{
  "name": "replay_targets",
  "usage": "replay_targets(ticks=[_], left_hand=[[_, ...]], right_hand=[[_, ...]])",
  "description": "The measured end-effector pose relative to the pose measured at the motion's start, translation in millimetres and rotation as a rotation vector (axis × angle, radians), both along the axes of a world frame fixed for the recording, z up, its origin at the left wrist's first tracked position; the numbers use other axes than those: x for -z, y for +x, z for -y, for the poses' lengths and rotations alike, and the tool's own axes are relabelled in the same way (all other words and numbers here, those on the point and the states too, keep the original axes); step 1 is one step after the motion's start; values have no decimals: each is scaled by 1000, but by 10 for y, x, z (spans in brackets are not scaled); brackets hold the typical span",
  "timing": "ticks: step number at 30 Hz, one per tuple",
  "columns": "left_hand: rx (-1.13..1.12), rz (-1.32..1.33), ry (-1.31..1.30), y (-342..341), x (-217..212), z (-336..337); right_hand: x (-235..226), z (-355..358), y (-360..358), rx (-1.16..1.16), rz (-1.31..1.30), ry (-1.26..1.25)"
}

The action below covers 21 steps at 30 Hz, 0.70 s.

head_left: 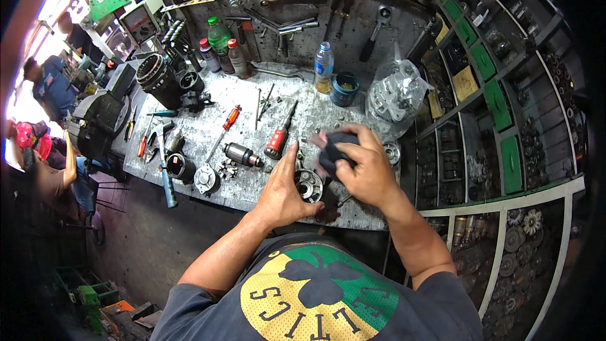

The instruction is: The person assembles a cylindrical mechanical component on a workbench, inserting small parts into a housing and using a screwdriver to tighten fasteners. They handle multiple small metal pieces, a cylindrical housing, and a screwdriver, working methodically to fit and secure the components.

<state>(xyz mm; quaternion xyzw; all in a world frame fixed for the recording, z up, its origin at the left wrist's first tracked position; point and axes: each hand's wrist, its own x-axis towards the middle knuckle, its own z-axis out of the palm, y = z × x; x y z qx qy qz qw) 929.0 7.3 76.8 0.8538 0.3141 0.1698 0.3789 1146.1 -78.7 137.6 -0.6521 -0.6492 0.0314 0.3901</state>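
Observation:
My left hand (281, 189) curves around a small round metal housing (309, 184) with a hole in its middle, gripping it low over the near part of the bench. Its thumb lies along the near rim and its fingers along the left side. Just above and to the right, my right hand (366, 164) is closed on a dark rag (331, 155), partly blurred. A red-bodied tool (276, 142) with a long dark shaft lies beyond my left fingers. To its left rests a metal armature (242, 154).
A hammer (167, 173) and a red-handled screwdriver (231, 118) lie left on the metal bench (221, 85). At the back stand bottles (219, 36), a blue can (344, 89) and a plastic bag of parts (396, 98). Shelves (486, 104) line the right. People (50, 85) are far left.

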Motion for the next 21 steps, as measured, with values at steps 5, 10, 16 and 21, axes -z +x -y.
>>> replay_targets(ticks=[5,10,16,21], left_hand=[[15,50,-93,-16,-29,-15],[1,11,-61,1,-39,0],[15,73,-189,7,4,-6],[-27,89,-16,-10,93,26]], right_hand=[[314,43,-268,-225,31,-181],[302,406,230,264,-61,-383],[513,-155,-176,-128,24,-187],[503,-301,4,-215,-81,-312]])
